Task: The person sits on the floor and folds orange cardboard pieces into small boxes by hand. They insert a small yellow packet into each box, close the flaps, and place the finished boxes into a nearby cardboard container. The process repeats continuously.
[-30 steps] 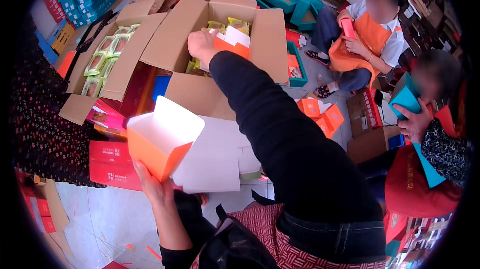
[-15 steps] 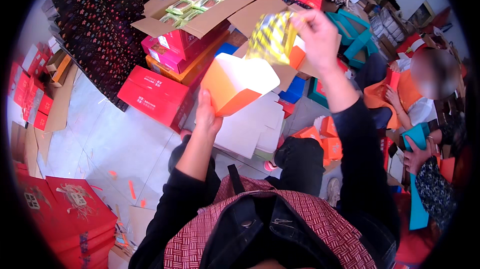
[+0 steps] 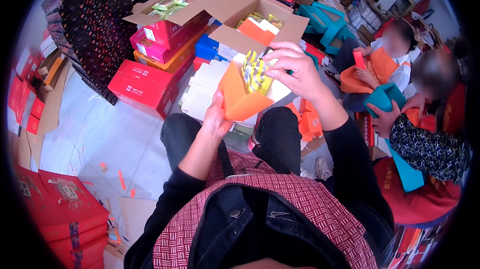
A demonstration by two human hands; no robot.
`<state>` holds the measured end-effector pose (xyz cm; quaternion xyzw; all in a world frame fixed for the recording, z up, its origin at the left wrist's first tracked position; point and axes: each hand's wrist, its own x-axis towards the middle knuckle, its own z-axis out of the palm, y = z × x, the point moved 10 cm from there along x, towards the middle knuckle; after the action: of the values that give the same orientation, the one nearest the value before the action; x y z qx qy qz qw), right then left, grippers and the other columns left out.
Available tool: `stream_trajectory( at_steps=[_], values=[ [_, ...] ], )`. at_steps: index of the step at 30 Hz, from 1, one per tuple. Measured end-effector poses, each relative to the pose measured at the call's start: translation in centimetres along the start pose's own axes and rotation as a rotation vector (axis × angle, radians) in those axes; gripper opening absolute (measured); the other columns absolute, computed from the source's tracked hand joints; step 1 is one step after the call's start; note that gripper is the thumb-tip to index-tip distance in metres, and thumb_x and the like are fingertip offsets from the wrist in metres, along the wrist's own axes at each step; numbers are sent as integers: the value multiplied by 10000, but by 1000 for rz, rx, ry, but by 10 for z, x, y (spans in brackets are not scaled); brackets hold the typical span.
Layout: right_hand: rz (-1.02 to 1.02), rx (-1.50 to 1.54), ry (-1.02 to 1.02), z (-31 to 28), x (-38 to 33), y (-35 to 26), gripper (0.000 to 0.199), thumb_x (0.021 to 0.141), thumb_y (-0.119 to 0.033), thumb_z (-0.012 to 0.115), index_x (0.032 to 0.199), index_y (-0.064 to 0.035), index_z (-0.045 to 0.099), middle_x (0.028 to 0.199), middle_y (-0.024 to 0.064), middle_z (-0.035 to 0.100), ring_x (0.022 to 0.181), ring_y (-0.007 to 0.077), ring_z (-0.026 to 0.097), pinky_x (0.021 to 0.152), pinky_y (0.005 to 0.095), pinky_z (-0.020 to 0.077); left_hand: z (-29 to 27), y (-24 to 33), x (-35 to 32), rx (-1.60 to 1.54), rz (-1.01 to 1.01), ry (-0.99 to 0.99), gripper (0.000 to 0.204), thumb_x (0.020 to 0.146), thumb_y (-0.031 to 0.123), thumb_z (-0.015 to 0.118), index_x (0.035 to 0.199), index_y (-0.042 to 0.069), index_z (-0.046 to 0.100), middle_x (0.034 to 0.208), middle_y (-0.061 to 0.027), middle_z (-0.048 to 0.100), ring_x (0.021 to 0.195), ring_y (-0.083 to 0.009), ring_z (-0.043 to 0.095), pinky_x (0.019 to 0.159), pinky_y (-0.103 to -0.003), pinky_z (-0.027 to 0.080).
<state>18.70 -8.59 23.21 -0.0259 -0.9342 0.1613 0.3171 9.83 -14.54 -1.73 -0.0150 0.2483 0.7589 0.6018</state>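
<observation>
In front of me, my left hand [image 3: 216, 118] is closed round the lower left side of an orange paper box [image 3: 240, 100] with a white inside. The box is tilted, its open end up and toward the right. A yellow packet with dark stripes [image 3: 256, 75] is partly inside the opening, its upper part still showing. The fingers of my right hand [image 3: 295, 70] pinch the packet's upper right edge, beside the box's white flap. The packet's lower end is hidden by the box wall.
Beyond my hands stands an open carton [image 3: 227, 33] holding yellow packets. Another carton [image 3: 197, 13] with green-edged packets sits on stacked boxes. Flat white card pieces [image 3: 197, 94] lie before my knees. A red box [image 3: 142, 86] stands left. Co-workers handle teal [image 3: 385, 101] and red boxes at right.
My right hand has brought the yellow packet down from above the box into its opening. My left hand has shifted the box slightly right and down in view.
</observation>
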Motion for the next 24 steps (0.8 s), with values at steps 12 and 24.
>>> stream_trajectory(
  at_steps=[12, 24],
  values=[
    [856, 657, 754, 13, -204, 18, 789, 859, -64, 592, 1445, -53, 64, 1327, 150, 390, 1166, 227, 478, 937, 344, 434, 58, -75, -83, 302, 177, -251, 518, 934, 170, 516, 1368, 131, 236, 1386, -122, 339, 1255, -280, 396, 1016, -448, 375],
    [1083, 712, 593, 62, -351, -11, 681, 856, -31, 444, 1462, -38, 133, 1432, 135, 310, 1301, 207, 327, 1045, 318, 281, 17, -148, -95, 691, -133, -461, 621, 920, 152, 517, 1455, 103, 205, 1458, -101, 283, 1325, -215, 285, 1079, -349, 243]
  ],
)
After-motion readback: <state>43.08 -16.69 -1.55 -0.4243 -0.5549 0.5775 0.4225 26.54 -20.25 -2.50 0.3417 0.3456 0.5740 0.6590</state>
